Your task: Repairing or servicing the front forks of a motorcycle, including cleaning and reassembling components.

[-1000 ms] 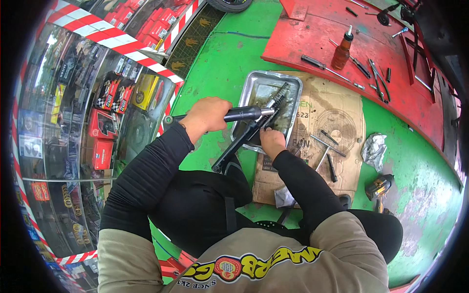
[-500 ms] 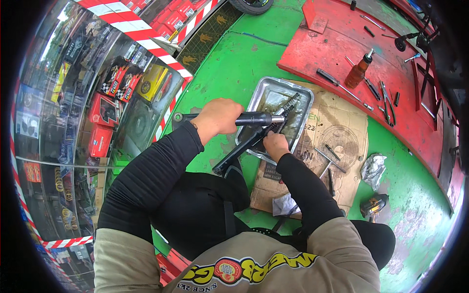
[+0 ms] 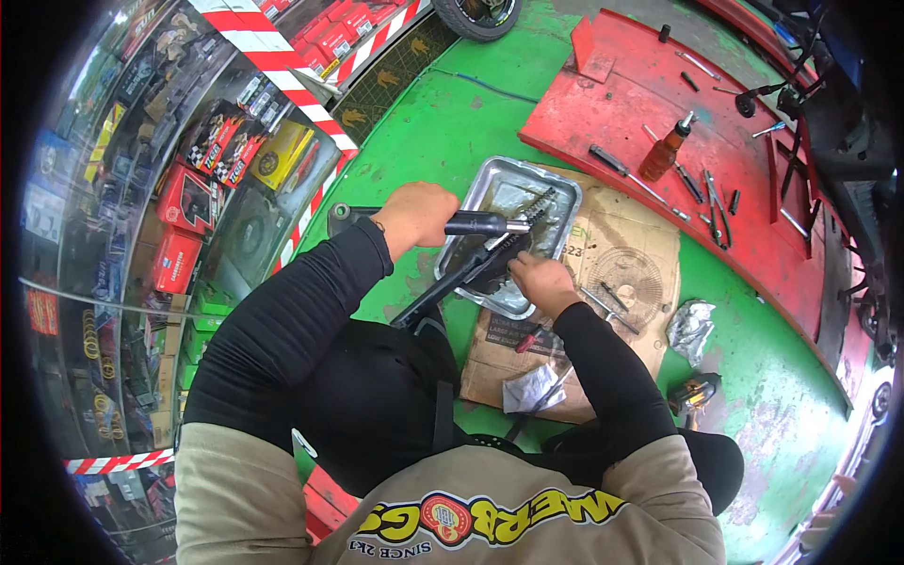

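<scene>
My left hand (image 3: 420,215) is wrapped round a black fork leg (image 3: 476,223), held level above the tray. Its ringed lug sticks out on the left and a bright metal tube end on the right. A second dark, long leg (image 3: 435,294) slants from beside my foot onto the tray's near edge. Over the metal tray (image 3: 576,209), with dark oily liquid in it, lies a black coil spring (image 3: 540,205). My right hand (image 3: 546,282) is at the tray's right edge, its fingers curled close to the dark parts; what they pinch, if anything, is hidden.
Cardboard (image 3: 650,273) lies under the tray, with a T-handle wrench, a red-handled screwdriver (image 3: 529,339) and a white rag (image 3: 533,388). A red platform (image 3: 603,122) bears an orange-brown bottle (image 3: 665,151), pliers (image 3: 718,212) and other tools. A glass display case (image 3: 217,282) stands left.
The view has shifted a little. My right hand has drawn slightly away from the fork leg, down and to the right. My left hand keeps its hold on the fork leg.
</scene>
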`<state>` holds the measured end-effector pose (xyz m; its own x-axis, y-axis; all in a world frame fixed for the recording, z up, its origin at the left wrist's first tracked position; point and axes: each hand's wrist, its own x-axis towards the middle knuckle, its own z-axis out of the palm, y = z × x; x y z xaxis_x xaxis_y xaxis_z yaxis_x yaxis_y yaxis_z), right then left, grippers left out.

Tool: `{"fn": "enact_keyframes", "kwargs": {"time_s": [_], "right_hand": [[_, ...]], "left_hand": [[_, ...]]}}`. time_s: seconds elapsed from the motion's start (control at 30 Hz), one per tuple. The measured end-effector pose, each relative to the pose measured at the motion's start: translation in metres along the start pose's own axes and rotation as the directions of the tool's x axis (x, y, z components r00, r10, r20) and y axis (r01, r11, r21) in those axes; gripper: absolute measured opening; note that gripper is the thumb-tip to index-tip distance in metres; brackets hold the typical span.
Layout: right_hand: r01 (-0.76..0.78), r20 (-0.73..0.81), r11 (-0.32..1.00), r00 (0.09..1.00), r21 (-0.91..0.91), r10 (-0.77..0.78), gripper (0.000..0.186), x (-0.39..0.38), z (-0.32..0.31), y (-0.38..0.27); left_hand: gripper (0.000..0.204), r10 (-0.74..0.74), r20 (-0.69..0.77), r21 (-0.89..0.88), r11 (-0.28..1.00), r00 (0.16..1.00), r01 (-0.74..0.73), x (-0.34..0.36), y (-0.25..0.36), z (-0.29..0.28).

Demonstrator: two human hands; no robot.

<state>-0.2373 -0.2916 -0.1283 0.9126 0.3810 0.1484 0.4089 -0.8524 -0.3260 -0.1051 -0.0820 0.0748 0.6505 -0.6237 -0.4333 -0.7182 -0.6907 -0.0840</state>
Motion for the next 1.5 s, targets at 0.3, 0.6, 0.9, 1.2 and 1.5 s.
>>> {"fn": "enact_keyframes", "kwargs": {"time_s": [0.3, 0.6, 0.9, 1.2, 1.5], "right_hand": [[-0.208, -0.153, 0.917, 0.950, 0.339, 0.272, 0.023, 0.003, -0.115, 0.001], [-0.167, -0.173, 0.835, 0.939, 0.525, 0.296, 0.021, 0.023, -0.266, -0.010], [-0.173, -0.119, 0.825, 0.953, 0.538, 0.278, 0.025, 0.044, -0.391, -0.046], [0.092, -0.316, 0.964, 0.949, 0.249, -0.009, 0.025, 0.063, -0.457, -0.073], [0.121, -0.318, 0.935, 0.948, 0.333, -0.009, 0.020, 0.077, -0.525, -0.106]], "left_hand": [[0.024, -0.015, 0.013, 0.049, 0.999, 1.000, 0.015, -0.008, 0.002, -0.011], [0.023, 0.061, -0.048, 0.034, 0.998, 0.997, -0.060, -0.008, 0.014, -0.005], [0.040, 0.160, 0.082, -0.065, 0.986, 0.984, -0.155, -0.003, 0.005, -0.011], [0.026, 0.256, -0.094, -0.189, 0.944, 0.962, -0.269, 0.002, -0.017, 0.013], [0.036, 0.140, -0.071, -0.153, 0.977, 0.988, -0.149, 0.008, 0.002, 0.011]]}}
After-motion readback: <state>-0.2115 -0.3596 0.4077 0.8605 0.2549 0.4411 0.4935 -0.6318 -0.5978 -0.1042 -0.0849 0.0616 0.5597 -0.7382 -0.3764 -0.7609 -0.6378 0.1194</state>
